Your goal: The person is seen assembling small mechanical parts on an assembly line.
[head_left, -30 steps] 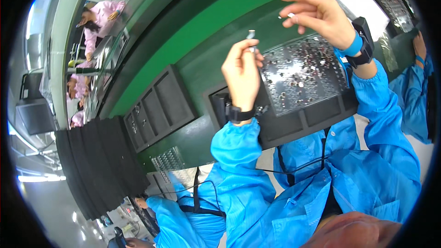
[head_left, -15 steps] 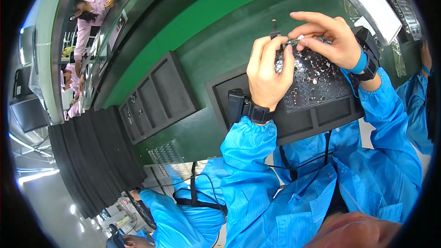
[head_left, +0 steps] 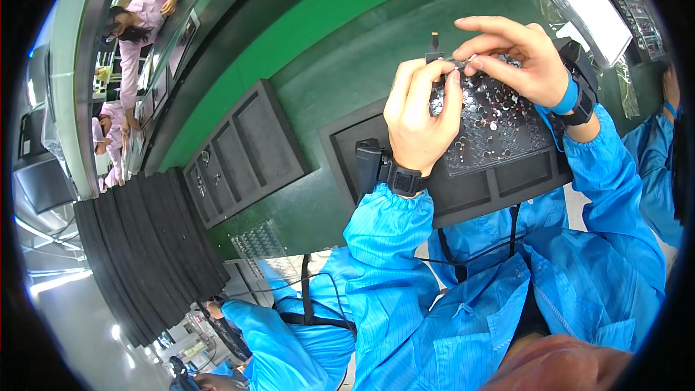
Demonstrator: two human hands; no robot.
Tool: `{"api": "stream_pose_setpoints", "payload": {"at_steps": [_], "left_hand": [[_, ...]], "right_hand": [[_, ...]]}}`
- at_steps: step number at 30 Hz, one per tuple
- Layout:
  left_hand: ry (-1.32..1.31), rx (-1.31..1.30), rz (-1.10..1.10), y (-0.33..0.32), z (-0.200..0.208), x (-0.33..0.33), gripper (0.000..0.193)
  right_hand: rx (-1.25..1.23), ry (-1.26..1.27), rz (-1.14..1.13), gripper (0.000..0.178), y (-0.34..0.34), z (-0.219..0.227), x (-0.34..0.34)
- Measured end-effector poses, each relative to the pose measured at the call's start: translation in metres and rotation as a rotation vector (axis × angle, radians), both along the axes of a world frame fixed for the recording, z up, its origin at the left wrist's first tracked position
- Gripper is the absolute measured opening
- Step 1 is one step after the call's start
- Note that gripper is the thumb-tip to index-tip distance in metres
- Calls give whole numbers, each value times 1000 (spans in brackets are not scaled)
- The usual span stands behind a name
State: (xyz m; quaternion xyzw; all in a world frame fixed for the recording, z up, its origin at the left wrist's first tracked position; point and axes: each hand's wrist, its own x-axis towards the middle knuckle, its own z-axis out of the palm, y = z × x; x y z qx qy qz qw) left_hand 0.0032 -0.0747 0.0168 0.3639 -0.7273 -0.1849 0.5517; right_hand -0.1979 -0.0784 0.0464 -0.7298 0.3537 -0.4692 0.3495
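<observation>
My left hand (head_left: 422, 112) is closed in a pinch above the far left part of a clear plastic tray (head_left: 470, 163). The tray is strewn with many small metal, white and reddish parts. Opposite it, my right hand (head_left: 523, 61) pinches with thumb and index finger, and the fingertips of both hands almost meet. Something tiny and pale shows at the right fingertips, too small to name. Just beyond my left fingers a small dark piece with a thin copper-tipped strip (head_left: 434, 42) sticks up; whether my left hand grips it, I cannot tell.
Under the clear tray lies a black foam tray (head_left: 463, 206). Another black compartmented tray (head_left: 250, 152) with a few small parts stands to the left. A white box (head_left: 583, 11) is at the far right. Co-workers sit on both sides; a black curtain (head_left: 141, 246) hangs at left.
My hands stay almost in place, fingertips still together. The pale bit at my right fingertips shows less than before. The whole view has shifted slightly.
</observation>
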Motion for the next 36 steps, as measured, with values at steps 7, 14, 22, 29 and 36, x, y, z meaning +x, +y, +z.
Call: {"api": "stream_pose_setpoints", "payload": {"at_steps": [7,14,22,29,36], "left_hand": [[-10,1,-11,-1,-2,1,17],[-28,-15,-36,-2,-5,0,17],[-27,54,-76,0,-2,0,14],[259,346,-127,0,0,2,17],[20,127,-142,0,-2,8,25]], "right_hand": [[-89,45,-18,38,-2,-5,-1],[-207,233,-51,16,-3,-7,1],[-84,249,-94,9,0,-4,1],[-53,187,-145,8,1,0,-2],[18,54,-125,10,-1,-1,-10]]}}
